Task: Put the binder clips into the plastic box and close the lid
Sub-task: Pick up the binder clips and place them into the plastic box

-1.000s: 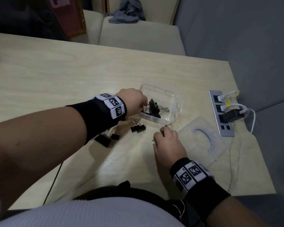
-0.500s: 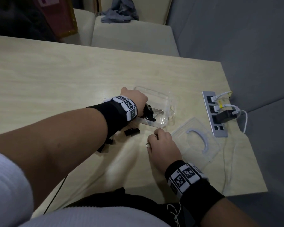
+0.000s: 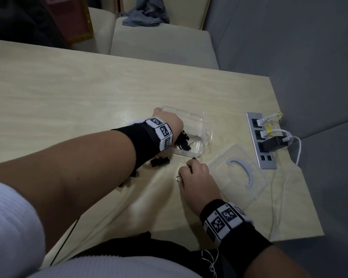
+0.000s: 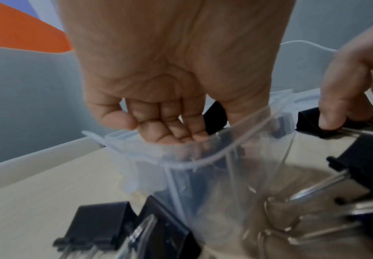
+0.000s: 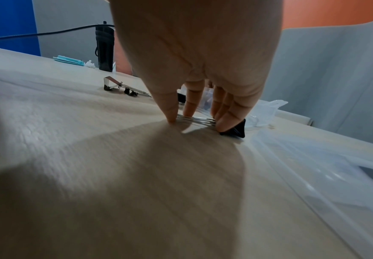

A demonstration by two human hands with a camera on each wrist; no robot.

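The clear plastic box [image 3: 190, 114] stands open on the table with black binder clips [image 3: 184, 142] inside. My left hand [image 3: 169, 122] hangs over the box. Its curled fingers [image 4: 176, 135] dip behind the rim [image 4: 203, 161], and whether they hold a clip is hidden. My right hand [image 3: 191, 166] is on the table by the box's near corner. It pinches the wire handles of a black binder clip [image 5: 236, 130] between thumb [image 5: 172, 115] and fingers. The clear lid [image 3: 239, 171] lies flat to the right of that hand. Loose clips [image 3: 160, 161] lie left of it.
A power strip [image 3: 261, 141] with a black charger and white cables sits near the table's right edge. More black clips [image 4: 101, 222] lie in front of the box. A silver clip [image 5: 112, 85] and a dark upright object [image 5: 104, 49] stand farther along the table.
My left hand has moved farther over the box, so its fingers are now down inside it. The right hand stays at the box's near corner with its clip.
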